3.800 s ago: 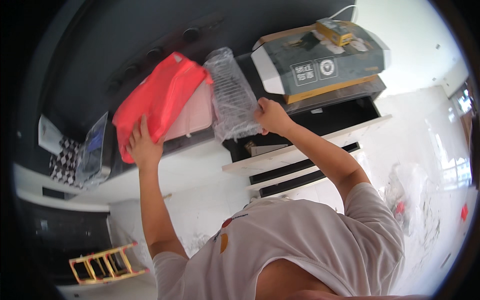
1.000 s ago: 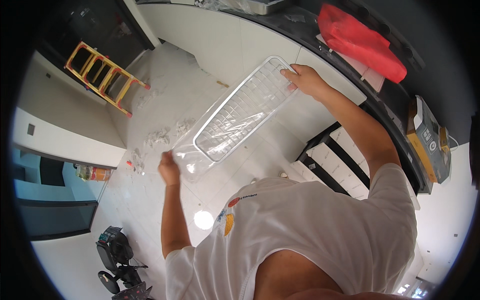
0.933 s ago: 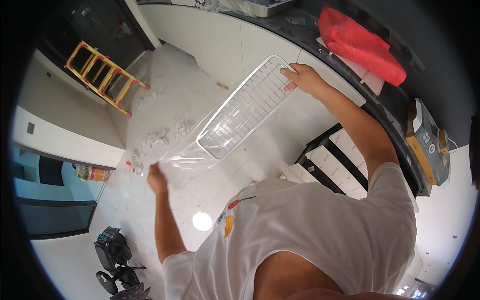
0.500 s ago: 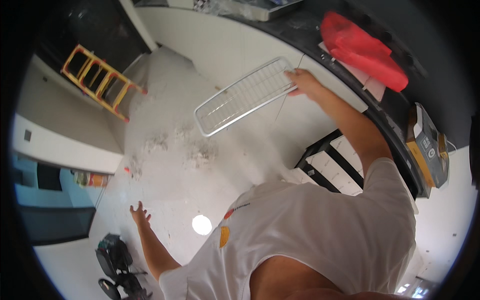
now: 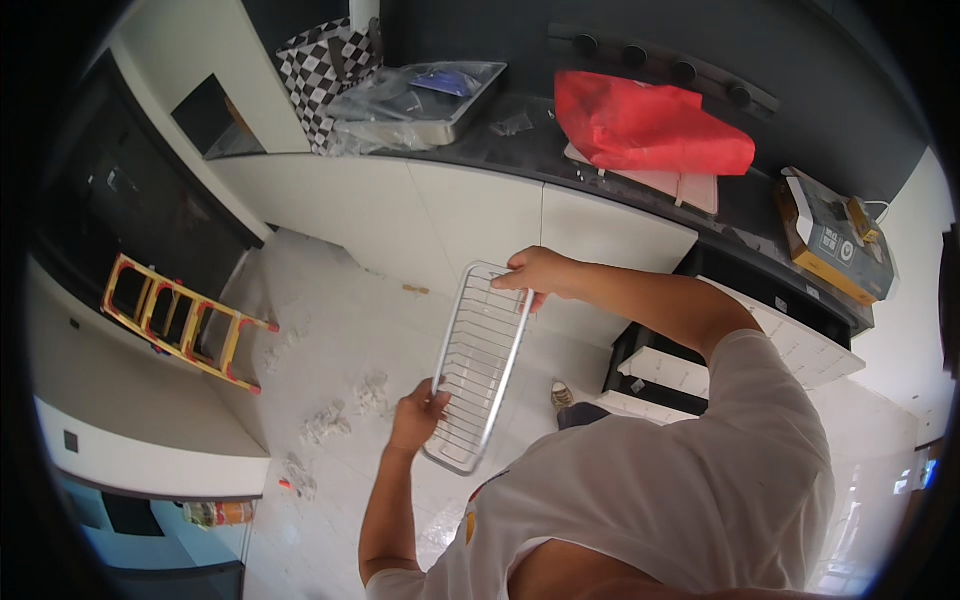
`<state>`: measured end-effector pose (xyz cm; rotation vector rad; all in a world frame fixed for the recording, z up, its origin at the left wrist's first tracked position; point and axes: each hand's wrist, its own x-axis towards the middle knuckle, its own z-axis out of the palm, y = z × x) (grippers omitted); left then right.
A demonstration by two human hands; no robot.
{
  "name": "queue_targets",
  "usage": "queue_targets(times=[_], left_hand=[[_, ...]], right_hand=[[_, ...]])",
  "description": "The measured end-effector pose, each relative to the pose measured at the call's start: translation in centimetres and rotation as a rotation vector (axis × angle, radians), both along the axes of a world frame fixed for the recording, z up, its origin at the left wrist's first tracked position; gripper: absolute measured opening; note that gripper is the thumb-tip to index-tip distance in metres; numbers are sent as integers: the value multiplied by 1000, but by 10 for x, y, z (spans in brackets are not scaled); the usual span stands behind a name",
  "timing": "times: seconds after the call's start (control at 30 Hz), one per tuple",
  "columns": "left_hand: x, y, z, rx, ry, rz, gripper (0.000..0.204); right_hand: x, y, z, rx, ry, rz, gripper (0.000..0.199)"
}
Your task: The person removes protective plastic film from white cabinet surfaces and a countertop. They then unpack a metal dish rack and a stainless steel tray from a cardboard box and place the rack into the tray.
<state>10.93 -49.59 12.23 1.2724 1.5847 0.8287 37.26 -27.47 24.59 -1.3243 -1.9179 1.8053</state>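
A long silver wire rack (image 5: 478,365) with rounded corners and thin cross wires is held in front of me, tilted, above the floor. My right hand (image 5: 538,277) grips its far end at the corner, thumb over the rim. Lower down, my left hand (image 5: 421,412) has closed round the near left edge, its thumb on the frame. Just right of the rack, a shoe (image 5: 562,393) of mine shows on the floor. Pulled-out white-fronted drawers (image 5: 665,370) stand beyond my right forearm.
Along the dark counter (image 5: 520,170) lie a red bag (image 5: 640,125), a plastic-wrapped metal sink (image 5: 440,130), a checkered bag (image 5: 318,80) and an opened box (image 5: 835,240). A yellow stepladder (image 5: 185,320) stands left. Crumpled debris (image 5: 325,425) is scattered on the pale floor (image 5: 345,320).
My left hand has come up from the lower left and taken hold of the rack. The rack has turned steeper and come nearer my body. My view has shifted toward the counter.
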Motion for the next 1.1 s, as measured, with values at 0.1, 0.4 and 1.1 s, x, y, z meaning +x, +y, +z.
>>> queue_targets(times=[0.1,0.4,1.1], left_hand=[[18,41,5,148,125,-19,30],[-3,155,44,160,-308,416,27],[-140,352,143,310,-434,358,31]], right_hand=[[9,37,6,1,15,-2,41],[-22,195,9,892,142,-365,37],[-75,275,2,547,375,-466,15]])
